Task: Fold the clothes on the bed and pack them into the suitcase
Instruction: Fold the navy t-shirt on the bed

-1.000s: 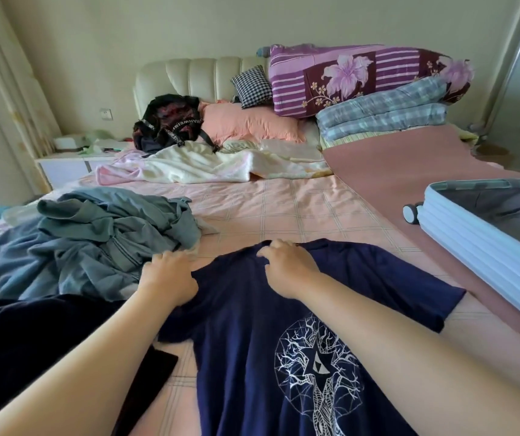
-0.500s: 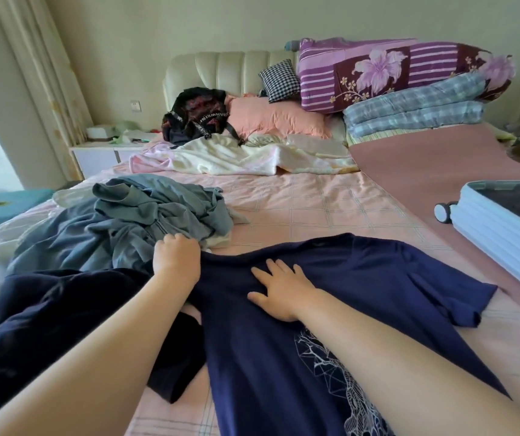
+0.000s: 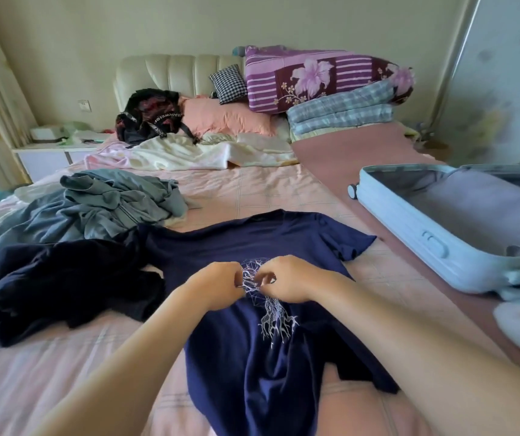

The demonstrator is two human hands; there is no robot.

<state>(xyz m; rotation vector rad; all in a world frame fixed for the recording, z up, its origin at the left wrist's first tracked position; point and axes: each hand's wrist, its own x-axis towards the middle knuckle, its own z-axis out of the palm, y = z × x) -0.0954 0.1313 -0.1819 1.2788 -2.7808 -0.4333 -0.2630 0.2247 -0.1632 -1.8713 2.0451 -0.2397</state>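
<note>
Head view: left hand (image 3: 217,284) and right hand (image 3: 287,280), side by side, each pinch the navy T-shirt (image 3: 252,237) at its print, on the bed (image 3: 252,190); suitcase (image 3: 409,228) lies open at two o'clock; bunching the centre may crease the fold.

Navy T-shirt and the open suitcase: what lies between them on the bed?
In the head view, nothing but bedding: between the navy T-shirt and the suitcase run pink checked sheet and the mauve blanket under the suitcase.
</note>
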